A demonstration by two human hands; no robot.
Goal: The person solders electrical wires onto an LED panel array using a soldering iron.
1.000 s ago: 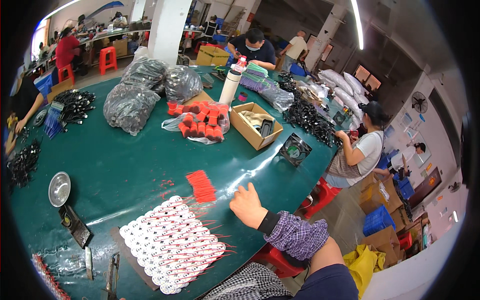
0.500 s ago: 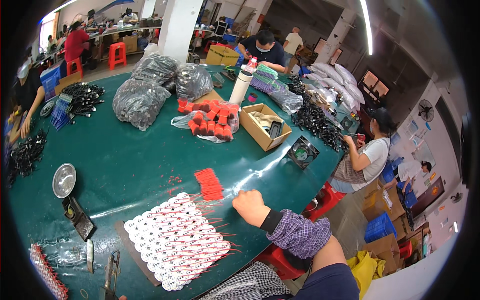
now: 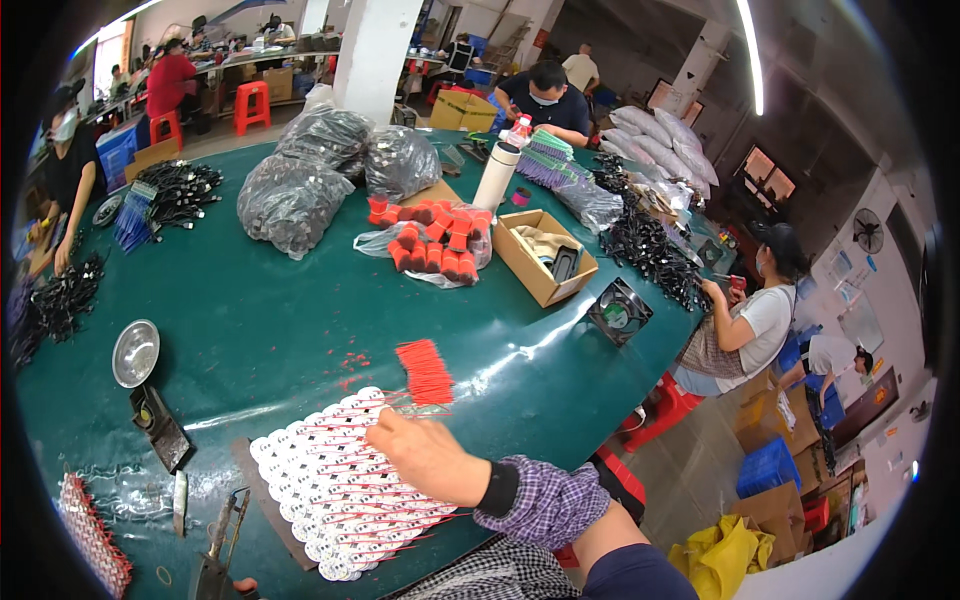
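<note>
Saw a green table (image 3: pixel 220 300) stretching under and far beyond the right hand (image 3: pixel 425 455). Spotted dark plastic bags (image 3: pixel 295 205) well apart from the grip, ahead and to its left. Noted a cardboard box (image 3: pixel 570 285) ahead and to its right, with a black fan (image 3: pixel 620 312) beside it. Found white discs (image 3: pixel 300 450) in close rows directly under and left of the grip, on a dark board (image 3: pixel 270 510), with thin red wires laid across. Saw a metal bowl (image 3: pixel 136 353) well to the grip's left, and a bundle of red wires (image 3: pixel 425 372) just ahead of it, apart from the fingers.

Saw right fingers bent, with tips close together over the discs' upper part; could not tell pinching from mere touching. Glimpsed what looked like a fingertip of the left hand (image 3: pixel 245 584) at the lower edge, but could not tell its grip.

Judged the step in hand as fine handling of wires at the discs. Judged the next move to call for a light, narrow pinch, without dragging neighbouring wires.
</note>
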